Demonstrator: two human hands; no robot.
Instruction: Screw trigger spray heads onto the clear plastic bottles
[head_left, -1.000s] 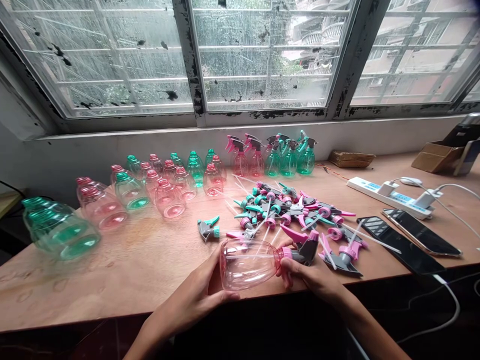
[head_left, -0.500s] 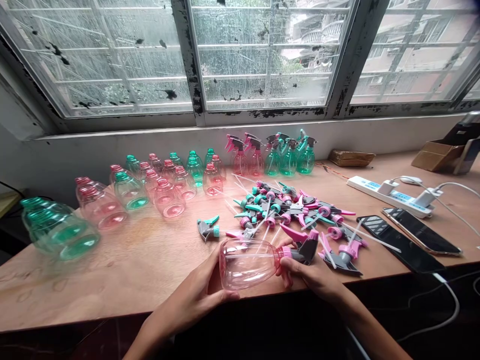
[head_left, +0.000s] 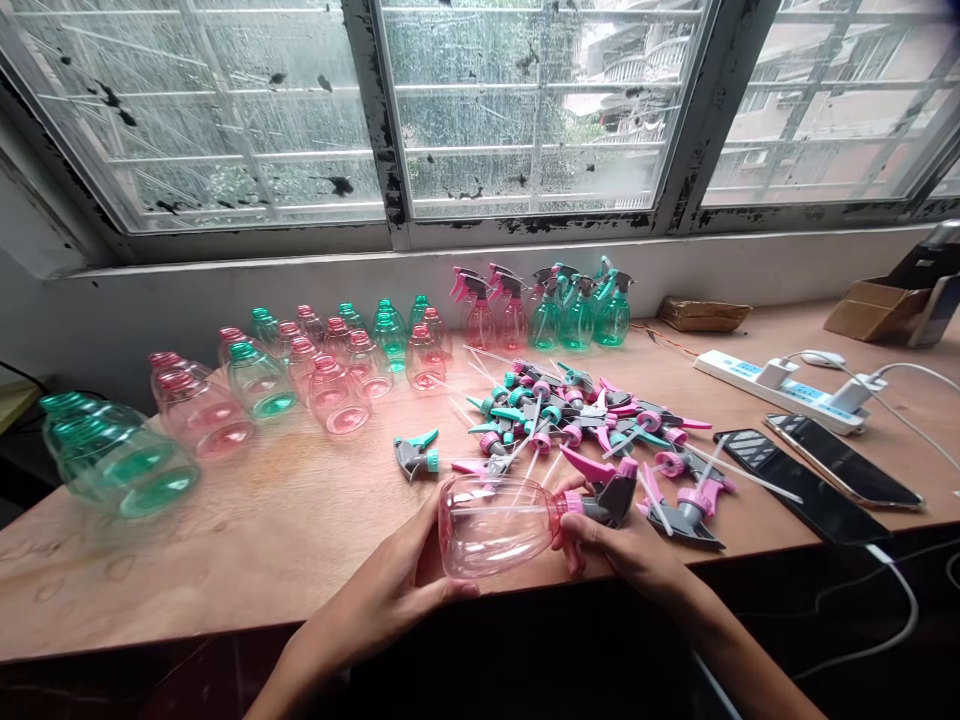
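A clear pink spray bottle [head_left: 495, 530] lies sideways in the air at the table's front edge, its pink and grey trigger head [head_left: 604, 490] pointing right. My left hand [head_left: 420, 570] is closed around the bottle's base end. At the neck, my right hand [head_left: 600, 545] grips the pink collar with thumb and fingers. Just behind is a heap of loose trigger heads [head_left: 570, 415] in pink, teal and grey, with white dip tubes. One teal and grey trigger head [head_left: 416, 457] lies apart, left of the heap.
Several open pink bottles [head_left: 337, 395] and green bottles [head_left: 120, 460] stand at the left. Spray bottles with heads fitted [head_left: 577, 318] line the wall. To the right are a power strip [head_left: 780, 390], two phones [head_left: 844, 460] with a cable, and a cardboard box [head_left: 874, 310].
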